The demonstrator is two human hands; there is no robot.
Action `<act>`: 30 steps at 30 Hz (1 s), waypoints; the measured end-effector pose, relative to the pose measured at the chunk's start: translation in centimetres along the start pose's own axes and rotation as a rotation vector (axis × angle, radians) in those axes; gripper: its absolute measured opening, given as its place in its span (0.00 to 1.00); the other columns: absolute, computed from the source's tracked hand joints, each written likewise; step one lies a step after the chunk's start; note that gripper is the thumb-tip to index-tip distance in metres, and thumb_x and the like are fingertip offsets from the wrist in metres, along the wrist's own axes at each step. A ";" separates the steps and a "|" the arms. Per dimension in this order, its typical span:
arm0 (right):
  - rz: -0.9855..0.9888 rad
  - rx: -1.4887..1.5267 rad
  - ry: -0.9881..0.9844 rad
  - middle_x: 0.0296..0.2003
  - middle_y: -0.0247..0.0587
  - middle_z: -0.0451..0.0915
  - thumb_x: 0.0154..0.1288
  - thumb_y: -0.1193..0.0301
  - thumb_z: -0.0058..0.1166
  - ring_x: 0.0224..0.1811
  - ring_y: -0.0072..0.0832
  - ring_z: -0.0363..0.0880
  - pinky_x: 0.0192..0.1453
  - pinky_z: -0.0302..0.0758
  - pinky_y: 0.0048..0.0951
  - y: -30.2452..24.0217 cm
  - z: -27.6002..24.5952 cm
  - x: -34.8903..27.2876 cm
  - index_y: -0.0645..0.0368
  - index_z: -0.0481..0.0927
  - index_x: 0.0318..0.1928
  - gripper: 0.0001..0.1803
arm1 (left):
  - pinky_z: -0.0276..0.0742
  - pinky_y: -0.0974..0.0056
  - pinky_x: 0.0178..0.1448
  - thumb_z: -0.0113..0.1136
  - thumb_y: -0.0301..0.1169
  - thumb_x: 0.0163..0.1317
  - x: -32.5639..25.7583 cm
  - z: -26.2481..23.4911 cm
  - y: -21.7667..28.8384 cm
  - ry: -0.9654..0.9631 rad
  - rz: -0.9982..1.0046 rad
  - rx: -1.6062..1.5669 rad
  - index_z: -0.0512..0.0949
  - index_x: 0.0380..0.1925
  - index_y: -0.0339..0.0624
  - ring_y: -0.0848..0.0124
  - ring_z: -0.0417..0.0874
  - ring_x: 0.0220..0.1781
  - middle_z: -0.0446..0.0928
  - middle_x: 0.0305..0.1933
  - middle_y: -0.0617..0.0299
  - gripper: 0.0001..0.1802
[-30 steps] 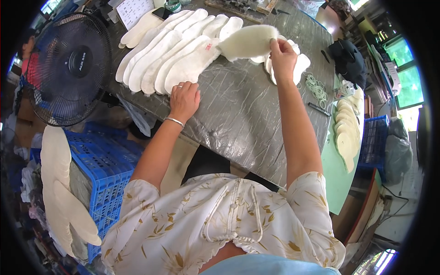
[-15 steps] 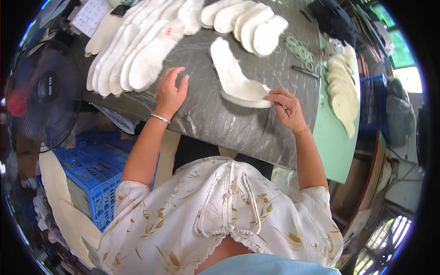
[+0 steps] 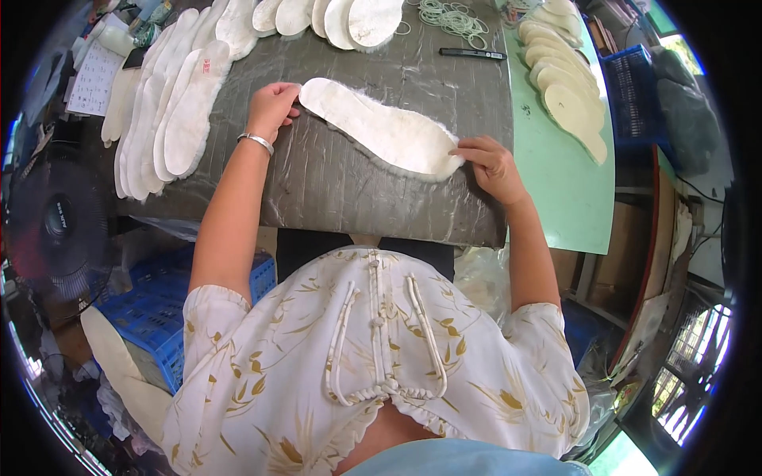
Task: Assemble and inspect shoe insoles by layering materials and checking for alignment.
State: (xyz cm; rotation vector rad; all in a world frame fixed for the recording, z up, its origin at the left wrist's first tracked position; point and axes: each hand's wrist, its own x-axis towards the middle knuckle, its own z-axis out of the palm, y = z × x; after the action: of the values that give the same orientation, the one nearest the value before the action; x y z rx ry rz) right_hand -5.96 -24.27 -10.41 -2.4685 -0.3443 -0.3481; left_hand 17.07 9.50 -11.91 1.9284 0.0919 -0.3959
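A white insole (image 3: 381, 131) with a fluffy edge stretches between my two hands over the dark plastic-covered table (image 3: 317, 190). My left hand (image 3: 274, 107) pinches its narrower left end. At the wider right end, my right hand (image 3: 492, 166) grips the edge between thumb and fingers. The insole's smooth pale side faces up, and fur shows along the near edge. Left of my left hand lies a row of overlapping white insoles (image 3: 186, 111), one with a red mark.
More insoles (image 3: 349, 20) line the far side. A pen-like black tool (image 3: 472, 53) and pale green cords (image 3: 452, 20) lie at the far right. Cream insole pieces (image 3: 567, 95) overlap on the green board (image 3: 556, 198). A fan (image 3: 59, 222) and blue crate (image 3: 151, 309) stand at left.
My left hand has moved from beside the row of insoles to the insole's left end and taken hold. The insole, bent before, is now straightened out crosswise. The head view has shifted.
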 end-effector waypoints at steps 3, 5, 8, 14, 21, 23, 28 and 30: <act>-0.017 -0.009 0.039 0.39 0.42 0.85 0.49 0.87 0.52 0.39 0.41 0.82 0.46 0.80 0.36 0.1 0.1 -0.4 0.56 0.87 0.38 0.18 | 0.68 0.75 0.27 0.64 0.38 0.59 0.8 0.0 0.5 -0.108 -0.111 -0.010 0.83 0.39 0.43 0.78 0.80 0.27 0.82 0.35 0.68 0.13; 0.017 0.008 0.033 0.41 0.42 0.85 0.49 0.86 0.52 0.40 0.41 0.82 0.47 0.79 0.37 0.0 0.0 -0.6 0.56 0.87 0.38 0.18 | 0.68 0.75 0.28 0.64 0.38 0.59 1.5 -0.6 0.4 -0.147 -0.131 0.012 0.83 0.40 0.44 0.78 0.80 0.27 0.82 0.35 0.68 0.13; 0.038 0.020 0.054 0.44 0.46 0.84 0.52 0.86 0.50 0.45 0.45 0.81 0.50 0.79 0.38 -0.2 -0.4 -0.7 0.56 0.85 0.45 0.21 | 0.69 0.75 0.28 0.65 0.37 0.58 2.1 -1.6 0.3 -0.227 -0.180 0.012 0.82 0.40 0.44 0.80 0.79 0.28 0.81 0.35 0.69 0.13; 0.727 0.228 0.548 0.43 0.45 0.85 0.66 0.78 0.52 0.38 0.29 0.85 0.45 0.80 0.29 2.1 -1.5 -4.8 0.65 0.78 0.58 0.19 | 0.68 0.75 0.27 0.61 0.35 0.63 -1.6 -4.6 -1.7 -0.194 -0.184 0.010 0.80 0.41 0.42 0.80 0.78 0.27 0.79 0.34 0.68 0.11; 0.801 0.396 0.330 0.27 0.41 0.85 0.63 0.64 0.59 0.27 0.23 0.82 0.33 0.79 0.26 1.1 0.6 3.1 0.67 0.85 0.43 0.17 | 0.71 0.74 0.25 0.61 0.36 0.64 -4.3 -4.5 -3.2 -0.110 -0.247 -0.218 0.78 0.44 0.45 0.77 0.81 0.26 0.79 0.36 0.68 0.11; 0.870 0.387 0.216 0.26 0.40 0.84 0.61 0.65 0.58 0.26 0.24 0.82 0.30 0.79 0.26 2.2 1.3 5.1 0.68 0.86 0.40 0.17 | 0.71 0.75 0.25 0.61 0.36 0.64 -4.5 -4.2 -3.4 -0.101 -0.253 -0.240 0.78 0.44 0.46 0.77 0.81 0.26 0.80 0.36 0.68 0.11; 0.870 0.505 0.113 0.25 0.34 0.81 0.60 0.66 0.58 0.25 0.19 0.78 0.30 0.78 0.23 1.2 0.6 4.7 0.66 0.86 0.34 0.14 | 0.72 0.74 0.26 0.61 0.36 0.64 -6.0 -4.2 -3.8 -0.114 -0.260 -0.314 0.78 0.43 0.44 0.76 0.82 0.27 0.80 0.36 0.66 0.11; 0.887 0.567 0.101 0.25 0.32 0.80 0.61 0.66 0.58 0.25 0.17 0.76 0.30 0.77 0.22 -0.1 0.1 3.1 0.66 0.85 0.34 0.13 | 0.73 0.74 0.26 0.60 0.35 0.64 -7.1 -4.6 -4.0 -0.117 -0.266 -0.307 0.78 0.42 0.43 0.76 0.82 0.28 0.80 0.36 0.65 0.11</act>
State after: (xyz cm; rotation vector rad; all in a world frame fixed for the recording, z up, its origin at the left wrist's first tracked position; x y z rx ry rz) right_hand -3.06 -23.66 -9.41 -1.8032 0.6120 0.0154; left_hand 10.51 16.06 -11.67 1.5901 0.3170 -0.6333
